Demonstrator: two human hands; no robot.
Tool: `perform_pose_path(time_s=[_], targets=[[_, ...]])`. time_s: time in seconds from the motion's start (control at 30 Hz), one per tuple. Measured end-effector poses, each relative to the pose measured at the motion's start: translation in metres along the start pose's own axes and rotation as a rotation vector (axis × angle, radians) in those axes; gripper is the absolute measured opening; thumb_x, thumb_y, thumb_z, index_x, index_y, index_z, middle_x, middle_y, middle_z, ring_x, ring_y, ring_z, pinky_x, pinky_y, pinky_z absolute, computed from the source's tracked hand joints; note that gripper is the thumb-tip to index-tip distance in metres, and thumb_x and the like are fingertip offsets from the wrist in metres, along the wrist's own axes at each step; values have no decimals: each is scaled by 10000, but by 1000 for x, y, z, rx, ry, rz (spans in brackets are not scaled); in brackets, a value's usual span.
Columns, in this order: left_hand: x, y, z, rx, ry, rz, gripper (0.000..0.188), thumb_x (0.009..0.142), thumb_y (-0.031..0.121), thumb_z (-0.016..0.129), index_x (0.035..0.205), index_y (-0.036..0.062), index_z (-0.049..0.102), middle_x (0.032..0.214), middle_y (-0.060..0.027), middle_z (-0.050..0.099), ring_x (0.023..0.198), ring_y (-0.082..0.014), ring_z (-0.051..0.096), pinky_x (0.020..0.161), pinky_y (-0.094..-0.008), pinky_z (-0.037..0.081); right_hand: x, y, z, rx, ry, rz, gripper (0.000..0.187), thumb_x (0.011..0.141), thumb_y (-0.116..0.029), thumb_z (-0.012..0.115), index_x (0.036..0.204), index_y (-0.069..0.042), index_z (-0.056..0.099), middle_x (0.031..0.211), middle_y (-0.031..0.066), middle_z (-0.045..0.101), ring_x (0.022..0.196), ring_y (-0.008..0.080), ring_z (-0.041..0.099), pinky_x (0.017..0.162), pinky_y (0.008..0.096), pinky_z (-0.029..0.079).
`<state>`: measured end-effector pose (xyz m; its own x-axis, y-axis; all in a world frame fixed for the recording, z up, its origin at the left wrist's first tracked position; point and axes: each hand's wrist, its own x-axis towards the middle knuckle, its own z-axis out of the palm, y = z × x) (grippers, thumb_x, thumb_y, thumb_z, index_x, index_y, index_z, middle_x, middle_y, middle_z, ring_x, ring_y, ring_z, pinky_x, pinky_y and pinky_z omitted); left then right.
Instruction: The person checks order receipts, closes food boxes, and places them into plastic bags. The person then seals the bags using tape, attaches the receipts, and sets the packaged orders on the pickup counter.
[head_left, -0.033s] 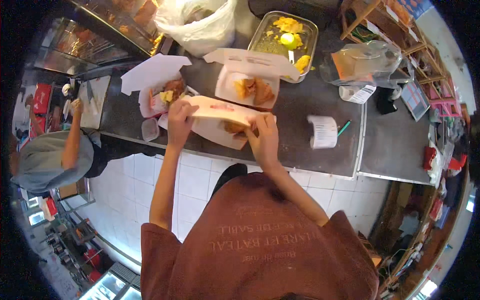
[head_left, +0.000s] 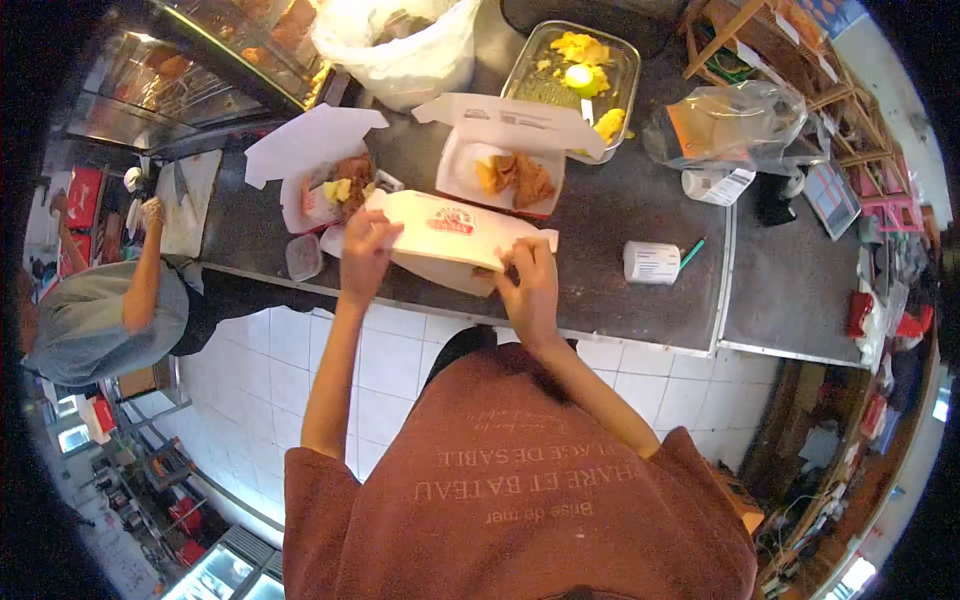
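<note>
Both my hands are on a white cardboard takeaway box (head_left: 460, 222) with a red print on its lid, at the front of the dark counter. My left hand (head_left: 367, 250) pinches the lid's left end. Closed on the lid's right end is my right hand (head_left: 530, 283). The lid is tilted down over the box and hides nearly all of the food; a bit of brown shows by my right fingers. Just behind stands an open box (head_left: 500, 112) with pieces of fried chicken (head_left: 522, 182). Another open box (head_left: 312, 140) at left holds fried chicken and yellow food.
At the back are a white plastic bag (head_left: 420, 60) and a clear tray (head_left: 636, 75) with yellow food and a spoon. A paper roll (head_left: 652, 263) and green pen (head_left: 692, 252) lie to the right. Far left, another person (head_left: 105, 315) works by a cutting board (head_left: 190, 200).
The lid under my hands has come down further, covering the chicken that showed before. The loose paper at right has curled into a roll.
</note>
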<state>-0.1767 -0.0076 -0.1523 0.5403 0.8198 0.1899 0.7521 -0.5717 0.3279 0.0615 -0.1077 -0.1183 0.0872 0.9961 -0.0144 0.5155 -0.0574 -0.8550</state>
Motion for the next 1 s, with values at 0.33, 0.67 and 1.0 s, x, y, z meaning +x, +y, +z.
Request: perform_pose_path(time_s=[0.33, 0.67, 1.0], targets=[[-15, 43, 66, -718, 407, -406, 315, 753, 45, 522, 1062, 10, 466, 1026, -183, 510, 891, -268, 531, 760, -344, 409, -13, 67, 76, 191, 641, 115, 445, 764, -14, 471, 1169, 56, 300, 1131, 197, 399, 1061, 280, 402, 925, 354, 290], [-1, 83, 61, -806, 147, -344, 254, 765, 30, 467, 1016, -11, 470, 917, -204, 570, 880, -298, 559, 747, -342, 421, -24, 64, -16, -54, 512, 79, 238, 775, -110, 469, 969, 19, 517, 858, 183, 577, 810, 259, 570, 691, 321, 426], [-24, 85, 40, -534, -48, 41, 626, 662, 18, 578, 1225, 13, 304, 1190, -206, 405, 1100, -318, 400, 916, -350, 310, -53, 79, -3, -519, 540, 103, 426, 801, -60, 350, 1224, -102, 368, 978, 218, 514, 858, 339, 503, 793, 347, 381]])
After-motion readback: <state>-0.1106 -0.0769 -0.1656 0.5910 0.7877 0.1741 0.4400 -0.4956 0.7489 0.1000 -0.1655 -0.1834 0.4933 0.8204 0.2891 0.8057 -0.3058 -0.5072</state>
